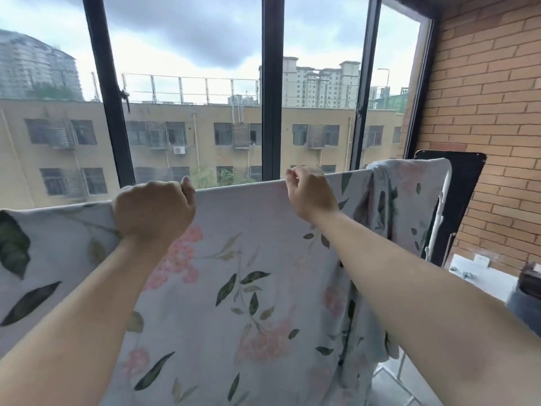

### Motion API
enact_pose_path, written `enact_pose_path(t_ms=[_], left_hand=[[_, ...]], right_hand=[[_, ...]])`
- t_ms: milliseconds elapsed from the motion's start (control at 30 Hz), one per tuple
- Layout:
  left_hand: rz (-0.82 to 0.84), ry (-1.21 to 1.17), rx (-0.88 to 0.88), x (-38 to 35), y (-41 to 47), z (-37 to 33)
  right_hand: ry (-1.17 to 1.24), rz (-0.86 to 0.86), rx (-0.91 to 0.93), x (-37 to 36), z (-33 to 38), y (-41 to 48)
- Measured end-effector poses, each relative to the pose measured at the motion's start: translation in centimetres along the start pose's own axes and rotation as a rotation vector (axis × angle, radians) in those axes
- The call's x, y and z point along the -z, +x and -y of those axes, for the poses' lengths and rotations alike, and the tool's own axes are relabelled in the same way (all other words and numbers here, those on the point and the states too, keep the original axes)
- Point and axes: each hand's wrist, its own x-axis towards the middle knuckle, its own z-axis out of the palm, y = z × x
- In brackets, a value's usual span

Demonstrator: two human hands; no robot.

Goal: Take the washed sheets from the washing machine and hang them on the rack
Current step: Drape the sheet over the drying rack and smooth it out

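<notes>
Item: floral sheet (pixel 234 273), hung over the rack (pixel 438 212) by the window; top rail hidden under the cloth.
Left hand (pixel 153 206) fingers clenched on the top fold, right hand (pixel 307 191) fingers pinching it further along. The sheet's right end is bunched at the rack's post, near a dark panel (pixel 459 200). Risks, by my reckoning: an uneven pull slides the wet weight off one side; a hard tug tips the rack.
</notes>
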Motion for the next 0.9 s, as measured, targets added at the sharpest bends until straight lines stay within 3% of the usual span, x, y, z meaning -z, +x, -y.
enact_pose_path(t_ms=[233,467,667,900], left_hand=[[0.039,0.077,-0.007,0.7,0.1,-0.2],[0.006,0.109,0.026,1.0,-0.1,-1.0],[0.042,0.131,0.038,1.2,-0.1,-0.1],[0.048,0.17,0.022,1.4,-0.3,-0.6]], right_hand=[[-0.039,0.145,0.073,0.1,-4.4,3.2],[-0.191,0.216,-0.014,-0.3,-7.6,4.7],[-0.182,0.115,0.051,-2.8,-3.4,3.7],[-0.064,0.114,0.219,-3.9,7.9,-1.0]])
